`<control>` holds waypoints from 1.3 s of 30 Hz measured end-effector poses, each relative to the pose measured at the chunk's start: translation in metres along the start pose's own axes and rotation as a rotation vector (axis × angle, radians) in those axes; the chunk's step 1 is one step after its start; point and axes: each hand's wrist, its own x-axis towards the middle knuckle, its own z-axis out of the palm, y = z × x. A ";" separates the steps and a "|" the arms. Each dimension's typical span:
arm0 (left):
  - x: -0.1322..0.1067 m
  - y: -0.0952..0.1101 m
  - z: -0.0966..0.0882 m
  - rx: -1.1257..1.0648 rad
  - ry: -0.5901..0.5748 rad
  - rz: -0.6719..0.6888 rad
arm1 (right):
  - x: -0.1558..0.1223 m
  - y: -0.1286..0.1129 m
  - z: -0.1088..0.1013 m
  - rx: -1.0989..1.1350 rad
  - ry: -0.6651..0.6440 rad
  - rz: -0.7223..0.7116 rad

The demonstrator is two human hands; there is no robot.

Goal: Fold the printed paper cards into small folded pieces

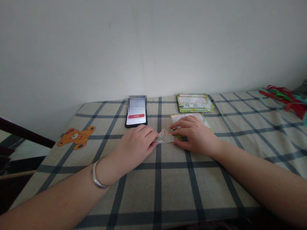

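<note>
A printed paper flyer (189, 117) lies on the checked cloth (168, 179), with its near corner folded over into a small triangle (165, 136). My left hand (135, 143), a silver bangle on its wrist, pinches the left end of that folded corner with curled fingers. My right hand (194, 134) lies flat on the flyer and presses it down, fingers stretched toward the fold.
A phone (136, 111) with a lit screen lies behind my left hand. A stack of green flyers (194, 103) sits at the back near the wall. Red and green strips (285, 97) lie at the far right. A teddy-bear print (77, 137) marks the cloth's left side.
</note>
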 end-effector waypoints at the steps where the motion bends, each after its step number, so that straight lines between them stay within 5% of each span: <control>1: 0.000 0.000 0.000 -0.010 0.006 -0.001 | 0.000 0.000 0.000 0.002 -0.010 -0.013; 13: 0.000 -0.002 0.004 -0.050 0.075 0.049 | 0.001 -0.004 0.000 0.002 -0.055 -0.131; 39: -0.001 0.000 0.002 -0.211 0.241 0.100 | 0.004 -0.004 0.000 0.039 0.020 -0.074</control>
